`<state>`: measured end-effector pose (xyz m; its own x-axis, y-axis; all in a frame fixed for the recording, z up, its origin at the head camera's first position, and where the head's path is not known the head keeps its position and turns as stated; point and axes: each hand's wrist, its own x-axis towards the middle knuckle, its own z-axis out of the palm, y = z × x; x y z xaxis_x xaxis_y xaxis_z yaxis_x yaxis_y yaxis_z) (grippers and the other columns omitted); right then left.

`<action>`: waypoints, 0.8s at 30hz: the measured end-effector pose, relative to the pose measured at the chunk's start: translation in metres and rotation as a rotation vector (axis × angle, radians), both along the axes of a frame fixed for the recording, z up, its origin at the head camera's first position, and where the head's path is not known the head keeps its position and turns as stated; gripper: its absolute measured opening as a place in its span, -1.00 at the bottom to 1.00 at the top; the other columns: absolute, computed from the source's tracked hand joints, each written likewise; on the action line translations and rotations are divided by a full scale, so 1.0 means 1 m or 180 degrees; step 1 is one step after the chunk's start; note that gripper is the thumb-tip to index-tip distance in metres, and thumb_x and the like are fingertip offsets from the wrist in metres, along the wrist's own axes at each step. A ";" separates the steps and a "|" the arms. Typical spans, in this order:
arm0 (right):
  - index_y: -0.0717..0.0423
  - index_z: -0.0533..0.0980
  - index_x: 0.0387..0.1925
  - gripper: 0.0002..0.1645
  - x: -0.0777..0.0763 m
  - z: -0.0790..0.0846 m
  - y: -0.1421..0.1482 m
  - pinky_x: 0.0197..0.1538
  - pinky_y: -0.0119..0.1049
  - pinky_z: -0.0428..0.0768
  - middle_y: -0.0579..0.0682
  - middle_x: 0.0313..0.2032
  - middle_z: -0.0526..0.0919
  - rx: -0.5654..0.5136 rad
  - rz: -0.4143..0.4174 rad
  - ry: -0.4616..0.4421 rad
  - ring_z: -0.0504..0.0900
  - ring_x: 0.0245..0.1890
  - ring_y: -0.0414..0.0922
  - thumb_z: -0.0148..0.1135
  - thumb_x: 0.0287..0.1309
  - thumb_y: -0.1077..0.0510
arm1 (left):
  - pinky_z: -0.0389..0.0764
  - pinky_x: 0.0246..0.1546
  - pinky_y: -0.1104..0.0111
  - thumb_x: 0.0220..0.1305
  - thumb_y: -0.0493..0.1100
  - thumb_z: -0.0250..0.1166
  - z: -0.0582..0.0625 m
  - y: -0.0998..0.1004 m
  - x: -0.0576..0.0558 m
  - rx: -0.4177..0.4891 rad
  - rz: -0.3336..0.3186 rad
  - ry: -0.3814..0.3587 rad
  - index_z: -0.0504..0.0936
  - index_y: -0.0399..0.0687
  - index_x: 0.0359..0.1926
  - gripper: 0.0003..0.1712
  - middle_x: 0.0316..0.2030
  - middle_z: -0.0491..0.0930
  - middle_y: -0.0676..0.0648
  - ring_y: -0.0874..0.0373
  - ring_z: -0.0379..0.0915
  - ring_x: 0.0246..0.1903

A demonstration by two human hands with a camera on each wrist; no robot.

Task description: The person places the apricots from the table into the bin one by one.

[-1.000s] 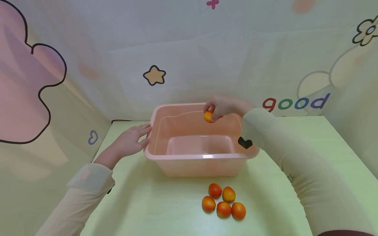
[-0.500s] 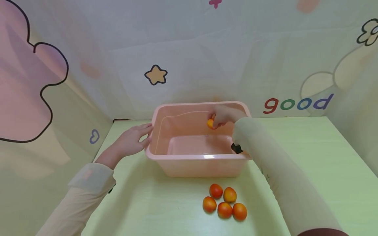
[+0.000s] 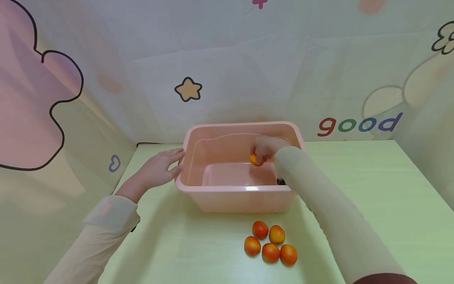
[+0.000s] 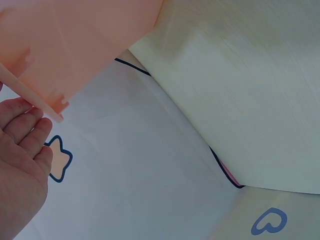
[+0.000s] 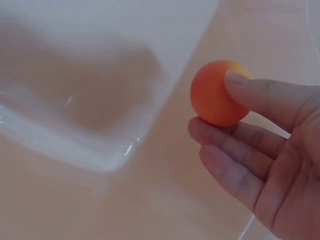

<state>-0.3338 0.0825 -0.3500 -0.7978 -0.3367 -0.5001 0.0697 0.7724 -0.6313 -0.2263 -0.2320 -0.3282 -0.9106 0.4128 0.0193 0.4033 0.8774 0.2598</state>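
Just right of the frame's centre, our right hand (image 3: 266, 146) pinches a fruit (image 3: 254, 159) inside the tub (image 3: 241, 200) while our left hand (image 3: 159, 169) rests uncurled against the tub's left side; we seem to be placing the fruit, which next calls for gentle lowering and release.
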 end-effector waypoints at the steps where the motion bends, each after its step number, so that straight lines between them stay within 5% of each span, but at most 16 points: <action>1: 0.12 0.30 -0.73 -0.80 0.003 0.001 0.001 -0.70 -0.37 0.15 -0.05 -0.69 0.25 -0.0065 -0.0202 -0.0080 0.15 -0.63 -0.10 0.05 -0.36 0.45 | 0.13 0.19 -0.06 0.26 -0.07 -0.02 0.000 0.000 0.000 0.0001 -0.0004 0.0006 0.18 -0.19 0.26 -0.42 0.27 0.16 -0.19 -0.19 0.06 0.24; 3: 0.08 0.17 -0.80 -0.75 0.006 0.001 0.002 -0.71 -0.32 -0.03 -0.04 -0.72 0.16 -0.0099 -0.0455 -0.0159 0.07 -0.63 -0.09 -0.03 -0.42 0.43 | 0.14 0.19 -0.06 0.26 -0.06 -0.03 0.001 0.001 0.000 -0.0002 -0.0013 0.0016 0.19 -0.19 0.26 -0.42 0.27 0.17 -0.19 -0.19 0.07 0.24; 6: 0.09 0.26 -0.78 -0.80 0.009 0.002 0.005 -0.70 -0.34 0.00 -0.06 -0.70 0.25 -0.0076 -0.0469 -0.0142 0.15 -0.61 -0.09 -0.01 -0.41 0.42 | 0.14 0.19 -0.05 0.26 -0.07 -0.02 0.001 0.002 0.000 -0.0005 -0.0018 0.0019 0.19 -0.20 0.26 -0.42 0.27 0.17 -0.19 -0.19 0.07 0.24; 8: 0.12 0.39 -0.62 -0.84 0.014 0.004 0.006 -0.67 -0.37 0.09 -0.05 -0.60 0.33 -0.0120 -0.0588 -0.0185 0.25 -0.51 -0.08 0.04 -0.37 0.40 | 0.14 0.19 -0.05 0.26 -0.07 -0.03 0.001 0.002 -0.001 -0.0012 -0.0016 0.0013 0.19 -0.20 0.26 -0.42 0.27 0.17 -0.19 -0.18 0.07 0.24; 12: 0.05 0.43 -0.25 -0.62 0.024 0.010 0.006 -0.52 -0.34 0.28 -0.04 -0.36 0.37 -0.0296 -0.0947 -0.0284 0.31 -0.22 -0.02 0.12 -0.26 0.32 | 0.13 0.19 -0.06 0.26 -0.07 -0.03 0.001 0.003 -0.001 -0.0025 -0.0008 -0.0001 0.19 -0.19 0.26 -0.42 0.27 0.16 -0.19 -0.18 0.06 0.24; 14: 0.00 0.43 -0.21 -0.60 0.026 0.013 0.006 -0.44 -0.31 0.33 -0.04 -0.32 0.34 -0.0381 -0.1100 -0.0361 0.30 -0.15 -0.01 0.13 -0.23 0.30 | 0.13 0.19 -0.06 0.26 -0.07 -0.03 0.002 0.004 -0.001 -0.0032 -0.0015 -0.0004 0.19 -0.20 0.26 -0.42 0.27 0.16 -0.19 -0.19 0.06 0.24; 21: -0.07 0.40 0.01 -0.52 0.002 0.038 0.002 -0.21 -0.30 0.47 -0.02 -0.21 0.43 0.0516 0.0455 0.0097 0.39 -0.18 -0.02 0.13 -0.03 0.25 | 0.15 0.18 -0.07 0.26 -0.06 -0.03 0.002 0.003 0.000 -0.0023 -0.0049 0.0023 0.19 -0.22 0.26 -0.42 0.27 0.16 -0.21 -0.20 0.08 0.23; 24: -0.11 0.41 0.04 -0.52 0.000 0.054 0.003 -0.10 -0.24 0.50 -0.02 -0.11 0.45 0.0717 0.0767 0.0314 0.43 -0.13 -0.03 0.16 0.01 0.18 | 0.15 0.18 -0.06 0.26 -0.07 -0.03 0.001 0.002 0.000 -0.0026 -0.0055 0.0044 0.20 -0.23 0.25 -0.42 0.26 0.17 -0.21 -0.20 0.09 0.23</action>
